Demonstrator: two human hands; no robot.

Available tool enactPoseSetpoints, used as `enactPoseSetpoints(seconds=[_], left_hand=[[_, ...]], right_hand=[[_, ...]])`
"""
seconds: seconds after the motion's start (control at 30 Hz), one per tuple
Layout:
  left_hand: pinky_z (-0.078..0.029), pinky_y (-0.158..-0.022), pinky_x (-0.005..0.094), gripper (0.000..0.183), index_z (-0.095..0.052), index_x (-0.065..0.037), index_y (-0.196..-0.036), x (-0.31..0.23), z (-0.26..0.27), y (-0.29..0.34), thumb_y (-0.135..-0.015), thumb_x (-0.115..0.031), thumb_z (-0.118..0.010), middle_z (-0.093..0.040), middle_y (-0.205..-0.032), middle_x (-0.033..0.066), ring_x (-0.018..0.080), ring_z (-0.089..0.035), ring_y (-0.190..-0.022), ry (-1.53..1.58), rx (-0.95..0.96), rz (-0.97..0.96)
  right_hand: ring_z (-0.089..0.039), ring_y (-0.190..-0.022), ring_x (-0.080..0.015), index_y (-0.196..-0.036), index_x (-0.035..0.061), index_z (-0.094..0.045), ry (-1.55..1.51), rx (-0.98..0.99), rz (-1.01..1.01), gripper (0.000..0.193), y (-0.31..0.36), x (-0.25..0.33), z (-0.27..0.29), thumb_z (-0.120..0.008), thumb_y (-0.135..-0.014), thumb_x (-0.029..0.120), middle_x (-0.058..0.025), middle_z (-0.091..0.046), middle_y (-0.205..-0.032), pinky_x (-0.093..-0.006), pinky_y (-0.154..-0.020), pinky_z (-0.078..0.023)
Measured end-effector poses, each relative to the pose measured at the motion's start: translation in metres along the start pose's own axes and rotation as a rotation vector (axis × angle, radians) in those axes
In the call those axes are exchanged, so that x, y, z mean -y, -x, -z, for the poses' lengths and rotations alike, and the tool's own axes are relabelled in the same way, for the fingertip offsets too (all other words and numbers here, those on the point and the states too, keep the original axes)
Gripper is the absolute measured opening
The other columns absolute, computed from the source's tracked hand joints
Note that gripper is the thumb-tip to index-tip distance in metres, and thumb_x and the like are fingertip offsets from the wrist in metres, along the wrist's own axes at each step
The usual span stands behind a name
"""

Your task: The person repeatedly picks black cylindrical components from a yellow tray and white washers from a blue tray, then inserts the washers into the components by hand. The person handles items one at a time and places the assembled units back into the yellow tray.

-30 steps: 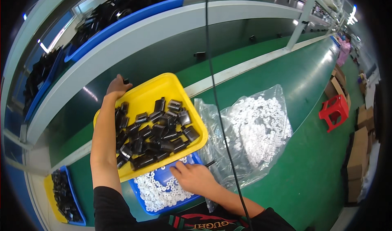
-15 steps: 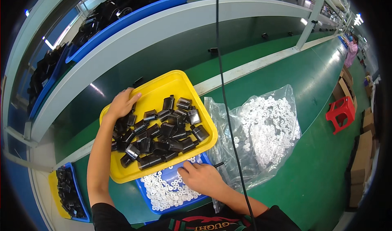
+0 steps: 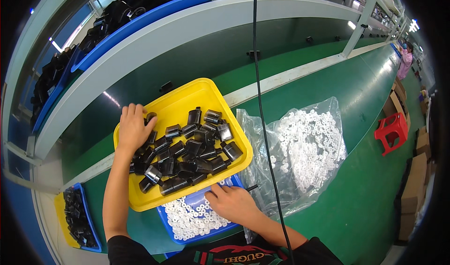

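Note:
A yellow tray holds a heap of glossy black plastic parts, short and cylinder-like with a narrower neck. At its left rim my left hand is closed, with one black plastic part between thumb and fingers. My right hand is curled over a blue tray of small white rings. From behind its knuckles sticks out a thin black rod, which the hand seems to grip; the rest of the rod is hidden. The yellow tray overlaps the blue tray's far edge.
A clear plastic bag of white rings lies on the green table at right. A black cable hangs across the view. Blue bins of black parts stand on the upper shelf. A red stool and a person are farther right.
My left hand has turned so its fingers point away from me, and a black part now shows at its thumb. My right hand stays nearly still. Loose black parts beyond the tray have shifted right.

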State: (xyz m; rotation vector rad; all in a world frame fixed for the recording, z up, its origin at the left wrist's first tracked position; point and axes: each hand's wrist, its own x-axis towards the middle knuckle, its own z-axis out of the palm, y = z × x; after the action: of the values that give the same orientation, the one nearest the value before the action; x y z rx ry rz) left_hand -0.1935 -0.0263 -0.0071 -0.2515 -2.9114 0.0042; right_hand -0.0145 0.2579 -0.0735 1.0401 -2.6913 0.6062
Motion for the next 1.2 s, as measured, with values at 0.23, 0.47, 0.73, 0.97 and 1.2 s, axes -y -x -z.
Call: enactPoseSetpoints(seconds=[0.23,0.47,0.73,0.97,1.2], left_hand=[[-0.047,-0.093,0.0444,0.039,-0.060,-0.002,-0.114,-0.004,0.005,0.032,-0.083,-0.022,-0.073,-0.053,-0.113,0.0202,0.0391,-0.053,-0.110,0.192,0.100,0.047],[-0.048,-0.081,0.0301,0.044,-0.059,-0.005,-0.125,0.034,-0.003,0.035,-0.083,-0.008,-0.072,-0.060,-0.101,0.0070,0.0143,-0.055,-0.086,0.572,0.194,0.209],[-0.051,-0.086,0.0278,0.049,-0.057,0.001,-0.129,0.004,0.005,0.052,-0.083,-0.003,-0.073,-0.059,-0.104,0.0073,0.0145,-0.060,-0.093,0.752,0.187,0.144],[-0.049,-0.089,0.0302,0.045,-0.058,0.002,-0.122,-0.026,0.045,0.086,-0.078,0.009,-0.063,-0.055,-0.113,0.0097,0.0193,-0.056,-0.104,0.913,-0.018,0.048],[-0.042,-0.091,0.0280,0.046,-0.058,0.001,-0.120,-0.071,0.070,0.163,-0.075,0.007,-0.067,-0.055,-0.112,0.0075,0.0160,-0.055,-0.105,1.509,0.188,0.092]], right_hand=[[-0.064,-0.064,-0.0168,-0.084,0.0084,-0.058,-0.064,-0.022,0.034,0.012,-0.002,0.001,0.002,-0.064,-0.076,0.016,-0.0058,-0.052,-0.086,-0.0305,-0.054,-0.052],[-0.062,-0.063,-0.0165,-0.082,0.0086,-0.057,-0.025,-0.010,0.046,0.013,-0.004,0.002,-0.001,-0.063,-0.073,0.016,-0.0058,-0.052,-0.084,-0.0306,-0.053,-0.050],[-0.063,-0.060,-0.0186,-0.088,0.0094,-0.066,-0.032,0.020,0.024,0.016,-0.004,0.002,-0.008,-0.072,-0.078,0.019,-0.0044,-0.055,-0.086,-0.0315,-0.054,-0.051],[-0.061,-0.059,-0.0180,-0.083,0.0091,-0.062,-0.162,-0.099,0.023,0.016,-0.005,0.001,-0.002,-0.073,-0.073,0.013,-0.0040,-0.053,-0.079,-0.0314,-0.053,-0.050],[-0.060,-0.056,-0.0195,-0.089,0.0076,-0.068,-0.366,-0.188,0.047,0.026,-0.006,0.000,0.009,-0.079,-0.066,0.006,-0.0040,-0.061,-0.078,-0.0312,-0.049,-0.047]])
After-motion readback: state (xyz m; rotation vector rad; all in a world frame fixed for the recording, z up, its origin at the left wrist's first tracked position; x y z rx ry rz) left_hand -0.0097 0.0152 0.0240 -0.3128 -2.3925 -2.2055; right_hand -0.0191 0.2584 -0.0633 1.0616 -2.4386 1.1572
